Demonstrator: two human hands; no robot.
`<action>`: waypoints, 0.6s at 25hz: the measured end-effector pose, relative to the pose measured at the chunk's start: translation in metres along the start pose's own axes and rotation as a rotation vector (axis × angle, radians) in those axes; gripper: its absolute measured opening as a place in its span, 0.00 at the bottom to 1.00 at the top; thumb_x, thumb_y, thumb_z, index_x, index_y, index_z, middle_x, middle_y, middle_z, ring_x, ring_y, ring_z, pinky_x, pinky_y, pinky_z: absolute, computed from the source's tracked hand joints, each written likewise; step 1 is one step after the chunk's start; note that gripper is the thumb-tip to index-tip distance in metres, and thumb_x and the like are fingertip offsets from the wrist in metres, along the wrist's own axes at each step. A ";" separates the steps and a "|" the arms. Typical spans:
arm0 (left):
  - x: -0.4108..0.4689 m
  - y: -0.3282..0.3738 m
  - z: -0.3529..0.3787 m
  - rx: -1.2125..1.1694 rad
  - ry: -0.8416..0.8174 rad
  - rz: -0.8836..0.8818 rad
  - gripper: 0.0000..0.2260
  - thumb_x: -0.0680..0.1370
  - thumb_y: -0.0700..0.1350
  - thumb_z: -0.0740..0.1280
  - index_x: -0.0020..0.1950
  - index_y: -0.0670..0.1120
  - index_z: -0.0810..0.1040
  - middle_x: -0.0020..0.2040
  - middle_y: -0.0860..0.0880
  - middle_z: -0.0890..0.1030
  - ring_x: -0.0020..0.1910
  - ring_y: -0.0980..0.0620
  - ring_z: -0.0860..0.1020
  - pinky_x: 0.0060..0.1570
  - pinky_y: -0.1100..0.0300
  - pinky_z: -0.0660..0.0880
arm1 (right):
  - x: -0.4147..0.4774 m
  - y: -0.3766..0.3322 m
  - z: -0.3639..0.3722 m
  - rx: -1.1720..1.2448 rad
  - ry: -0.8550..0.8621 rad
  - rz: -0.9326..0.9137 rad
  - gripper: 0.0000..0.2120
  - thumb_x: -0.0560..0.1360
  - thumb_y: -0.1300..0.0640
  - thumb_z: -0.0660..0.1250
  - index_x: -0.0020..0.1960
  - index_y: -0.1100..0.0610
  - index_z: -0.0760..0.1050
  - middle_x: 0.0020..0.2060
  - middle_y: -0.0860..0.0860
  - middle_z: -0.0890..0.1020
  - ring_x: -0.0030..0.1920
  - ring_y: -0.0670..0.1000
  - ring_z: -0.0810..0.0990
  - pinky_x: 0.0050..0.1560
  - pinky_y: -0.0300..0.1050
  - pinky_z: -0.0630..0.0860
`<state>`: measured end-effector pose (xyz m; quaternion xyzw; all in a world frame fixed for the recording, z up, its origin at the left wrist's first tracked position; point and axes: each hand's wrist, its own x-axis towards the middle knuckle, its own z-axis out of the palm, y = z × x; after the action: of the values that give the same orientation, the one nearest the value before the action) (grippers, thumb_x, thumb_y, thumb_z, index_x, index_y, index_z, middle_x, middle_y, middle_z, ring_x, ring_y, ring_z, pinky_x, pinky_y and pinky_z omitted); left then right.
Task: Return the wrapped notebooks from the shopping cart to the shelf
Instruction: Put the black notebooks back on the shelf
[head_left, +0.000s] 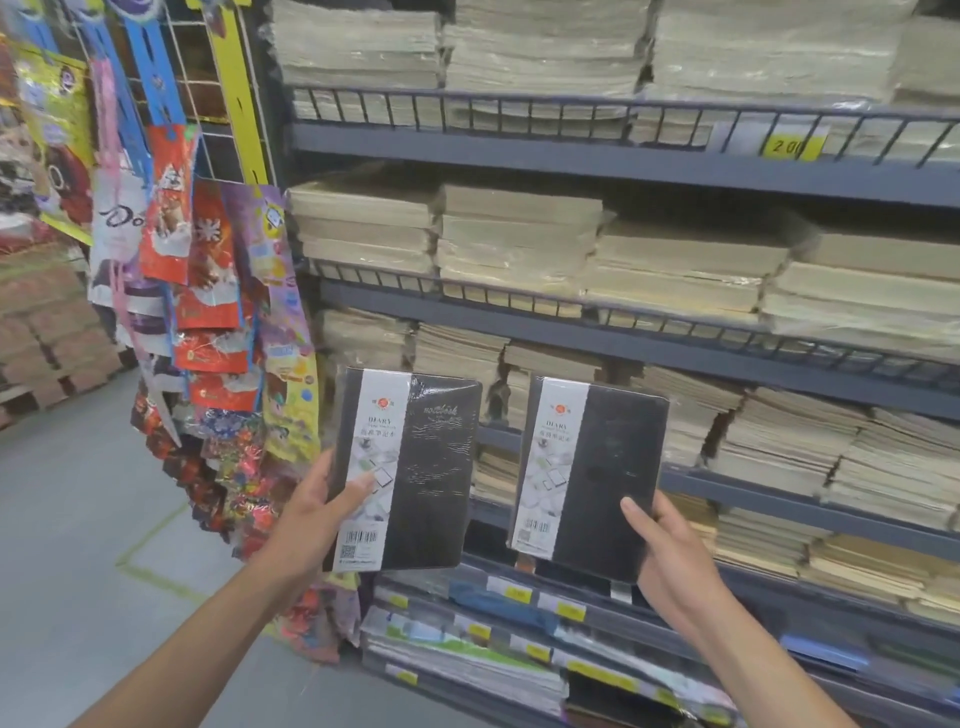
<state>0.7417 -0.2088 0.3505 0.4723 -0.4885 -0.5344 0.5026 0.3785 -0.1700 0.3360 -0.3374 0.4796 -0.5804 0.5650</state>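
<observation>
I am holding two shrink-wrapped black diary notebooks up in front of the shelving, one in each hand, both in the lower middle of the frame. My left hand (317, 506) is gripping the left notebook (431, 467) at its lower left edge, the thumb lying across the white label band and the other fingers hidden behind the cover. My right hand (670, 551) is gripping the right notebook (608, 457) at its lower right corner, the thumb pressing on the black front and the remaining fingers behind it. Both notebooks are standing nearly upright with covers facing me, tops leaning slightly toward the right of the frame, close together but not touching. Behind them the grey metal shelf (623, 169) is filling the centre and right, its tiers carrying stacks of tan exercise books (519, 234), with a yellow price tag (787, 147) at upper right. Hanging snack packets (208, 291) are crowding the left side above the grey floor (67, 519).
</observation>
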 end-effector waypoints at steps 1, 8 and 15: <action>0.008 -0.009 -0.002 0.009 -0.009 0.011 0.18 0.83 0.41 0.66 0.69 0.59 0.75 0.63 0.54 0.85 0.58 0.48 0.85 0.57 0.43 0.80 | 0.006 0.008 -0.002 0.012 0.000 -0.002 0.19 0.78 0.56 0.66 0.69 0.50 0.75 0.65 0.51 0.81 0.67 0.54 0.77 0.71 0.63 0.69; 0.047 -0.114 -0.026 -0.002 -0.062 0.085 0.14 0.79 0.48 0.71 0.62 0.62 0.78 0.61 0.55 0.86 0.57 0.48 0.86 0.49 0.51 0.85 | 0.040 0.106 -0.020 0.036 -0.040 -0.112 0.19 0.80 0.58 0.62 0.70 0.49 0.74 0.66 0.50 0.80 0.68 0.52 0.77 0.69 0.57 0.70; 0.074 -0.268 -0.050 -0.041 -0.067 0.209 0.32 0.59 0.66 0.81 0.62 0.67 0.79 0.63 0.54 0.85 0.58 0.48 0.85 0.53 0.44 0.83 | 0.082 0.242 -0.059 0.002 -0.023 -0.205 0.19 0.81 0.62 0.59 0.70 0.54 0.73 0.63 0.52 0.82 0.64 0.52 0.81 0.57 0.46 0.81</action>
<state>0.7676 -0.2806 0.0786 0.3903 -0.5405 -0.5044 0.5487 0.3928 -0.2158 0.0787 -0.3909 0.4356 -0.6318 0.5083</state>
